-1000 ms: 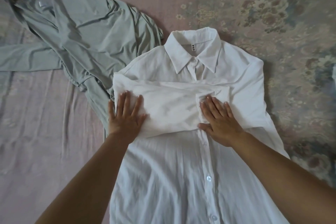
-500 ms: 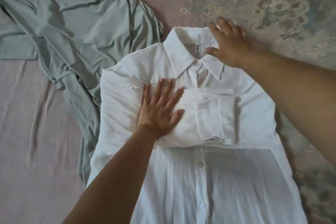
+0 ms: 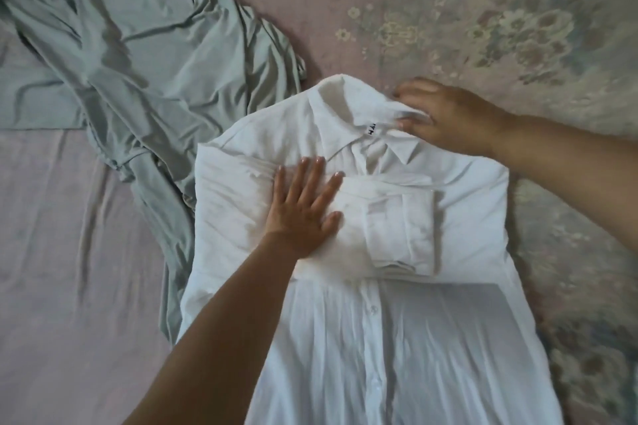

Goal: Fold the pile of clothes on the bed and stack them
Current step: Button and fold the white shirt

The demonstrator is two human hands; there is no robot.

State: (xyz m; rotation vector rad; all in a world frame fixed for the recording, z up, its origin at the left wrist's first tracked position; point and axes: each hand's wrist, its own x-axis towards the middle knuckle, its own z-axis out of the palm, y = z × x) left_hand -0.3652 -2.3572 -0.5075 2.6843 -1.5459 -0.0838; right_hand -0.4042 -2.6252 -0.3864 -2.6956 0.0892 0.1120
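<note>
A: Shirt [image 3: 397, 338] flat on bed [image 3: 69, 269], hem cut off. Left hand [image 3: 303, 214] spread flat on folded sleeves.
B: Right hand [image 3: 445, 117]?
A: Pinching collar [image 3: 348, 114] — fingertips hidden. Green top [image 3: 138, 55] beside, crumpled.

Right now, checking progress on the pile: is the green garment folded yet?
No, the green garment lies crumpled and spread on the bed, beside the white shirt that both hands are working on.
</note>
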